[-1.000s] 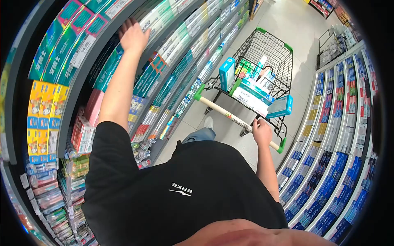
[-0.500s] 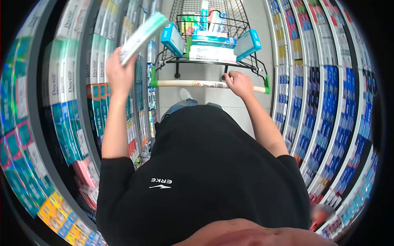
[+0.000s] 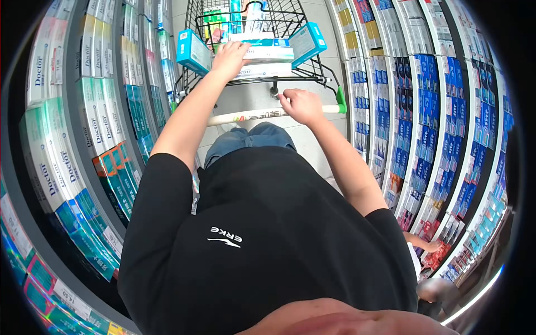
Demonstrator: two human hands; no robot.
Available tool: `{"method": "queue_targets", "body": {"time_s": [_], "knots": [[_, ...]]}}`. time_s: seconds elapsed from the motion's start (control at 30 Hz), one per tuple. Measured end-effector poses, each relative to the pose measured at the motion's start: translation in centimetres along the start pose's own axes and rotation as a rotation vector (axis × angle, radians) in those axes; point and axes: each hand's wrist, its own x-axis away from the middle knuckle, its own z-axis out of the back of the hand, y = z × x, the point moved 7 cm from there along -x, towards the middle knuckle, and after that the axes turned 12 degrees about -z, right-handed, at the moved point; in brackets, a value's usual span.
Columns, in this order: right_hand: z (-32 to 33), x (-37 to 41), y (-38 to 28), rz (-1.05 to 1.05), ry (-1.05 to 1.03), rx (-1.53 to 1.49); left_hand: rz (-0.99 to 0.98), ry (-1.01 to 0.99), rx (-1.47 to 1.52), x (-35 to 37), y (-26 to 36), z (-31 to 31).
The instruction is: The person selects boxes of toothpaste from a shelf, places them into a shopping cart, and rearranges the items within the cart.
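Note:
My left hand [image 3: 230,58] reaches into the cart, its fingers curled around the left end of a white toothpaste box [image 3: 272,53] in the stack; the fingers partly hide which box they grip. A blue-teal box [image 3: 273,42] lies above, and another white toothpaste box [image 3: 262,70] below. My right hand [image 3: 302,106] is closed on the pale handle [image 3: 254,115] of the shopping cart. Blue cartons stand tilted on both sides of the stack, a left one [image 3: 194,52] and a right one [image 3: 309,44].
Shelves of toothpaste boxes [image 3: 53,162] run along my left. Shelves with blue packs [image 3: 427,106] line the right. A green pack [image 3: 216,22] lies deeper in the cart. Another person's hand [image 3: 432,246] touches red packs at the lower right.
My left hand has come from beside the left shelves, carrying a white-and-green toothpaste box, to the stack in the cart. My right hand remains on the handle. The cart appears further left in view.

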Motion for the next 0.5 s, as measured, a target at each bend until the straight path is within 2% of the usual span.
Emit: {"method": "queue_targets", "body": {"time_s": [0.07, 0.1, 0.23, 0.3, 0.5], "knots": [[0.0, 0.2, -0.2, 0.016, 0.05, -0.007, 0.001, 0.026, -0.067, -0.4, 0.2, -1.3], [0.0, 0.2, -0.3, 0.002, 0.043, -0.008, 0.023, -0.06, -0.068, -0.3, 0.4, -2.0], [-0.2, -0.1, -0.5, -0.011, 0.022, -0.045, -0.028, -0.132, -0.009, 0.3, 1.2, -1.6], [-0.4, 0.0, -0.6, -0.036, 0.014, -0.065, 0.027, -0.333, -0.002, 0.3, 0.8, -2.0], [-0.2, 0.1, -1.1, -0.035, 0.031, -0.071, 0.099, -0.406, -0.022, 1.2, 1.1, -1.2]]}}
